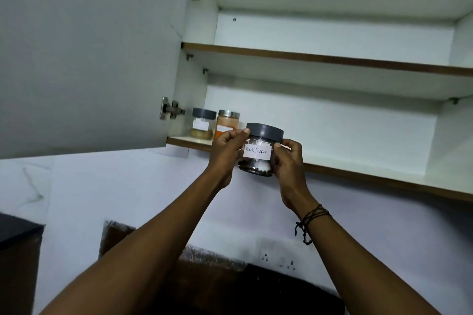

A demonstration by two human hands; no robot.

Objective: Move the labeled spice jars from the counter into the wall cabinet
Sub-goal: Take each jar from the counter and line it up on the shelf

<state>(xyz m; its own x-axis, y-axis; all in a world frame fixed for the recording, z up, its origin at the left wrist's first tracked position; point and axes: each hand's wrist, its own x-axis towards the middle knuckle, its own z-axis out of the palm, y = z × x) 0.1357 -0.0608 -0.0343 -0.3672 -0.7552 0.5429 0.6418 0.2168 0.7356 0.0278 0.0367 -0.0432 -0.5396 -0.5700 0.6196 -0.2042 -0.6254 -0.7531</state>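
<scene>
I hold a clear jar [258, 152] with a grey lid and a white label reading "Black Pepper" in both hands, raised in front of the lip of the wall cabinet's bottom shelf [358, 174]. My left hand [226, 151] grips its left side, thumb at the lid. My right hand [288, 161] grips its right side. On the far left of that shelf stand two jars: a grey-lidded jar [203, 124] of tan powder and a metal-lidded jar [226, 123] of orange powder.
The cabinet door [89, 54] hangs open on the left, with hinges along its edge. An upper shelf [320, 59] spans the cabinet. Below are a white wall, a socket plate [279, 258] and a dark counter area [230, 289].
</scene>
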